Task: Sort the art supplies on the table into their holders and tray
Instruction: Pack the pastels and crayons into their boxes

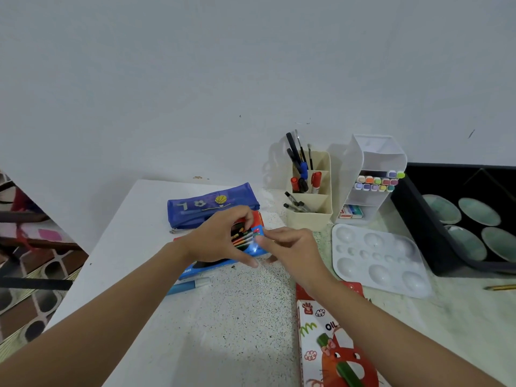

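Note:
A blue and red box of coloured pencils (245, 247) lies on the white speckled table (237, 317), just in front of a blue mesh pencil case (212, 203). My left hand (220, 238) grips the box across its top, fingers curled over the far edge and thumb on the near edge. My right hand (287, 247) pinches the box's right end. A cream pen holder (311, 196) with pens and brushes stands behind, beside a white tiered marker holder (371, 177) with pastel markers. A white paint palette (377, 258) lies to the right.
An oil pastel box (329, 339) with a red cartoon animal lies under my right forearm. A blue pen (187, 286) rests near the pencil box. A black tray (458, 219) with round green dishes sits far right, a yellow pencil (499, 287) in front of it.

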The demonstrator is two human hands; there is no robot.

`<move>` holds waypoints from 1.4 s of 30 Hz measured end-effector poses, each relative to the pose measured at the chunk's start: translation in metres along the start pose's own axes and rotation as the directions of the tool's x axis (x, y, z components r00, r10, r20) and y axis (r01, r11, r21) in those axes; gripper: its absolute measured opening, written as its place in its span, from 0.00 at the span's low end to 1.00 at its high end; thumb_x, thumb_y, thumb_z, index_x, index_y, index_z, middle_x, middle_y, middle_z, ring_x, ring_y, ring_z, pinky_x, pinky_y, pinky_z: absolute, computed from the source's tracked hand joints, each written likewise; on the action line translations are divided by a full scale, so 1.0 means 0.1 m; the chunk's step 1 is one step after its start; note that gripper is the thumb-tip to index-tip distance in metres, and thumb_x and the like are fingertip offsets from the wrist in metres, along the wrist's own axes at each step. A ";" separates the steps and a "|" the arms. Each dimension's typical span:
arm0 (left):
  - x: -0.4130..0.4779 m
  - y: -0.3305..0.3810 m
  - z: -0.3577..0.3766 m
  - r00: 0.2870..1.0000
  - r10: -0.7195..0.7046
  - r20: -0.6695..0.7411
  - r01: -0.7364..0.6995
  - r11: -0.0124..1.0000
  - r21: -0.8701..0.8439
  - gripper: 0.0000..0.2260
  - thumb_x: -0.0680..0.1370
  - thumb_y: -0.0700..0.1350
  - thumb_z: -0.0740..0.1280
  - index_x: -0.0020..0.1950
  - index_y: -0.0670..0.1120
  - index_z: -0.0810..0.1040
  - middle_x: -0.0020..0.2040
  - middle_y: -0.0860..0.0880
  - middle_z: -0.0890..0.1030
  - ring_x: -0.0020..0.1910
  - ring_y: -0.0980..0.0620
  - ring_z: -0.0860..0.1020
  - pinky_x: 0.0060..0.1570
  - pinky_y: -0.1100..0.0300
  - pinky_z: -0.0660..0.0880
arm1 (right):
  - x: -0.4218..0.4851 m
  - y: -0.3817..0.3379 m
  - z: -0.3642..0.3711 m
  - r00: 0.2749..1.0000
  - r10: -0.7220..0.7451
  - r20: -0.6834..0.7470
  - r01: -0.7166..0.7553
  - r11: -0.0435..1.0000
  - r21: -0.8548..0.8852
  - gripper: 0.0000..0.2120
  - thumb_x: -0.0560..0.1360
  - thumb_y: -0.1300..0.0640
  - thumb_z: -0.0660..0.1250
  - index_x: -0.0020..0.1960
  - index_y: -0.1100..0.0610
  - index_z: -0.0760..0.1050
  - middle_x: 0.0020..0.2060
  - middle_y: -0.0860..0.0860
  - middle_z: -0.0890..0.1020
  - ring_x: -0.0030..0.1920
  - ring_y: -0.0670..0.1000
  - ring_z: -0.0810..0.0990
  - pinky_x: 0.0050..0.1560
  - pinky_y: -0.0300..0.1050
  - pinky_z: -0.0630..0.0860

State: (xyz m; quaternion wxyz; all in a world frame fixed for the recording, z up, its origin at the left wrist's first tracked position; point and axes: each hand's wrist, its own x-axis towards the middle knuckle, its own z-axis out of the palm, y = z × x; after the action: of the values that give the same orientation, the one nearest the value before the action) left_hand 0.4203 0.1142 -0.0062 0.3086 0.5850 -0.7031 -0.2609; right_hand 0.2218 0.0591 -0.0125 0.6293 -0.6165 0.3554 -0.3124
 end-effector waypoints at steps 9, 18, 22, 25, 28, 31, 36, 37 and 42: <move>0.09 -0.09 -0.08 0.990 -0.132 0.046 0.133 0.991 -0.012 0.10 0.81 0.54 0.66 0.60 0.56 0.69 0.55 0.55 0.81 0.50 0.54 0.82 0.46 0.56 0.82 | 0.14 0.10 -0.10 0.974 0.006 -0.226 -0.026 0.996 -0.084 0.11 0.69 0.69 0.77 0.36 0.55 0.81 0.40 0.57 0.86 0.40 0.56 0.85 0.37 0.47 0.81; 0.09 -0.25 -0.20 0.919 -0.393 0.022 0.394 0.917 -0.068 0.09 0.75 0.54 0.73 0.51 0.53 0.81 0.44 0.53 0.86 0.43 0.55 0.85 0.44 0.57 0.83 | 0.13 0.17 -0.28 0.948 0.158 -0.277 -0.144 0.987 0.072 0.06 0.75 0.67 0.72 0.48 0.60 0.76 0.44 0.57 0.86 0.44 0.51 0.87 0.39 0.45 0.81; 0.14 -0.19 -0.20 0.921 -0.390 0.007 0.390 0.921 0.013 0.16 0.70 0.60 0.73 0.51 0.53 0.81 0.45 0.53 0.85 0.44 0.53 0.85 0.43 0.58 0.82 | 0.14 0.15 -0.34 0.949 0.265 -0.171 -0.258 0.964 0.062 0.09 0.76 0.64 0.73 0.55 0.63 0.78 0.48 0.62 0.85 0.44 0.56 0.87 0.42 0.47 0.84; 0.15 -0.13 -0.17 0.927 -0.374 0.011 0.373 0.927 0.027 0.14 0.71 0.60 0.72 0.50 0.54 0.79 0.46 0.52 0.84 0.44 0.53 0.85 0.43 0.56 0.83 | 0.12 0.15 -0.35 0.940 0.315 -0.134 -0.298 0.945 0.132 0.07 0.78 0.63 0.70 0.55 0.63 0.77 0.48 0.63 0.85 0.44 0.59 0.86 0.44 0.48 0.84; 0.18 -0.04 -0.15 0.930 -0.367 0.030 0.366 0.930 0.012 0.09 0.76 0.56 0.71 0.51 0.54 0.78 0.47 0.52 0.85 0.43 0.54 0.85 0.45 0.54 0.84 | 0.11 0.13 -0.35 0.945 0.275 -0.175 -0.235 0.947 0.220 0.06 0.80 0.61 0.67 0.55 0.63 0.78 0.47 0.63 0.85 0.42 0.60 0.85 0.44 0.52 0.85; 0.18 0.08 -0.12 0.894 -0.429 0.128 0.438 0.898 -0.046 0.11 0.79 0.56 0.67 0.56 0.51 0.76 0.48 0.52 0.86 0.44 0.53 0.86 0.46 0.56 0.83 | 0.11 0.08 -0.34 0.931 0.234 -0.282 -0.185 0.964 0.188 0.07 0.81 0.60 0.67 0.55 0.62 0.81 0.42 0.58 0.86 0.36 0.58 0.82 0.37 0.48 0.84; 0.09 0.25 -0.02 0.786 -0.557 0.268 0.617 0.722 -0.313 0.15 0.78 0.56 0.68 0.58 0.47 0.77 0.48 0.49 0.87 0.45 0.47 0.86 0.48 0.53 0.82 | 0.10 0.03 -0.34 0.876 0.259 -0.406 -0.156 0.950 0.271 0.11 0.77 0.57 0.72 0.47 0.66 0.83 0.40 0.59 0.86 0.31 0.50 0.80 0.29 0.39 0.78; 0.07 0.29 0.00 0.768 -0.563 0.305 0.640 0.667 -0.382 0.17 0.77 0.56 0.69 0.59 0.46 0.76 0.49 0.47 0.87 0.45 0.46 0.86 0.48 0.52 0.83 | 0.10 0.04 -0.34 0.869 0.271 -0.415 -0.152 0.942 0.298 0.12 0.77 0.56 0.72 0.46 0.67 0.82 0.40 0.60 0.86 0.32 0.51 0.80 0.29 0.40 0.77; -0.03 0.47 0.14 0.738 -0.576 0.352 0.668 0.548 -0.504 0.21 0.76 0.53 0.71 0.63 0.43 0.72 0.49 0.44 0.87 0.45 0.45 0.86 0.43 0.54 0.83 | 0.02 0.04 -0.34 0.885 0.276 -0.376 -0.161 0.937 0.309 0.11 0.79 0.54 0.70 0.48 0.63 0.81 0.42 0.59 0.86 0.39 0.52 0.83 0.33 0.42 0.76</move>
State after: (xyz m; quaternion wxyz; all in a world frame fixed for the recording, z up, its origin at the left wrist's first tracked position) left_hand 0.3787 0.1254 0.0181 0.3122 0.6455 -0.3488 -0.6035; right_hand 0.1948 0.0389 -0.0163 0.6487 -0.4007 0.5026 -0.4074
